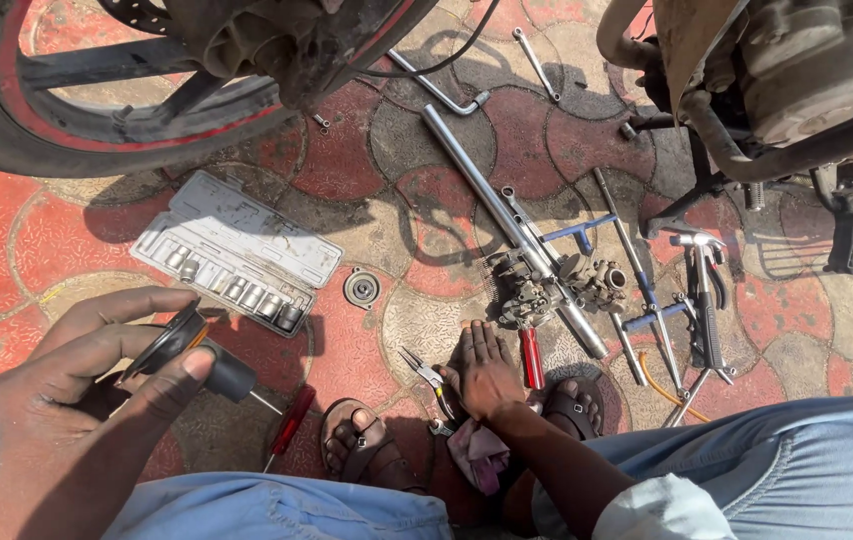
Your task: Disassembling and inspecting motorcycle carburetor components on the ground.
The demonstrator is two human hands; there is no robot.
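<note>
L hand (87,385), closest to lens, fingers clamped on black rubber part (192,350), long axis running up-left. R hand (487,375) grips a rag (477,452) w/ pliers (425,375) just left of fingers.

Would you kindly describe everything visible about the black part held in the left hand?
The black round part looks like a rubbery disc joined to a dark cylindrical plunger, with a thin metal needle sticking out of its lower right end. It is tilted, disc toward upper left. The left hand grips it by thumb and fingers above the paved ground; nothing else touches it.
</note>
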